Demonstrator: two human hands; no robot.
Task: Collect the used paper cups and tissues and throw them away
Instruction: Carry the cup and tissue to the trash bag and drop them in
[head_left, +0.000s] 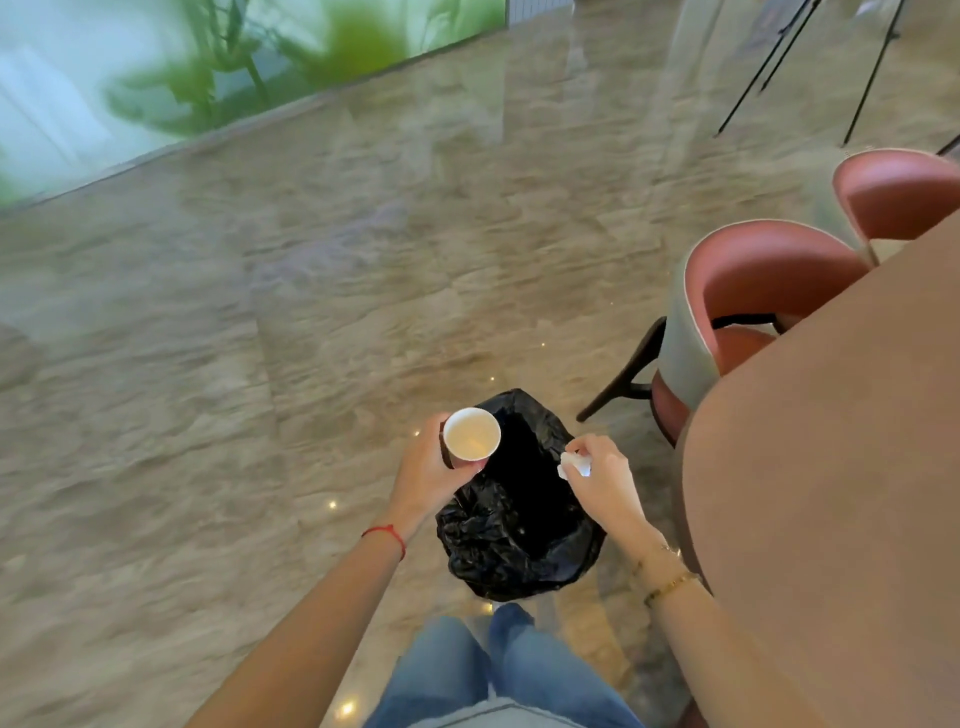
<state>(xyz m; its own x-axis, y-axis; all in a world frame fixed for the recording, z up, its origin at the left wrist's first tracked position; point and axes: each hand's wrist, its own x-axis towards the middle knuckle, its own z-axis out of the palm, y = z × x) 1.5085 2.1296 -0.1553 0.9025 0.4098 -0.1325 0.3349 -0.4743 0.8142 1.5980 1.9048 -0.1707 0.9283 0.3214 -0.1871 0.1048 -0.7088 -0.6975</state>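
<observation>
Two things were almost thrown away. Her left hand (427, 464) gripped a paper cup (471, 434) and her right hand (602, 480) pinched a tissue (573, 464), both over the black trash bag (511, 535). Dropping them remained.

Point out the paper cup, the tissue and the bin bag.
paper cup (471, 435): head view, on the inside of the cup, seen through its open mouth.
tissue (575, 464): head view, on the white wad showing below the fingers.
bin bag (519, 525): head view, on the black crumpled plastic near its opening.
</observation>
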